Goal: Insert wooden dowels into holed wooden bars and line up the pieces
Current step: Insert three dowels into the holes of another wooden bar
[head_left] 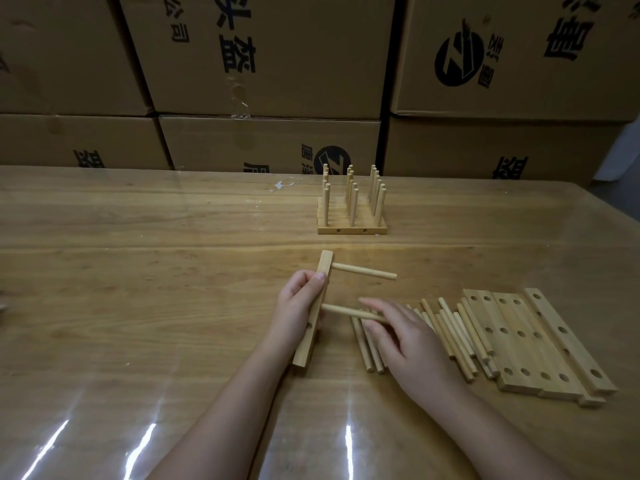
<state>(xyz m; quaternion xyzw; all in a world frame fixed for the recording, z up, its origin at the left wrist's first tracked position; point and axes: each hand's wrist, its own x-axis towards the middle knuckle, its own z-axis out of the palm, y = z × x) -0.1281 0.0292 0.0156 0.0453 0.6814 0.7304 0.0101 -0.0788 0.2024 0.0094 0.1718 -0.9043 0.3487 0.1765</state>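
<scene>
The holed bar (pixel 317 303) stands on edge in my left hand (pixel 296 306), which grips its middle. One dowel (pixel 363 271) is seated near the top. My right hand (pixel 405 337) pinches a second dowel (pixel 349 312) with its tip at the middle hole; the lower hole looks empty. Loose dowels (pixel 446 334) and unfilled bars (pixel 530 341) lie just right. Finished pieces (pixel 351 209) stand lined up farther back, so I judge much is left.
</scene>
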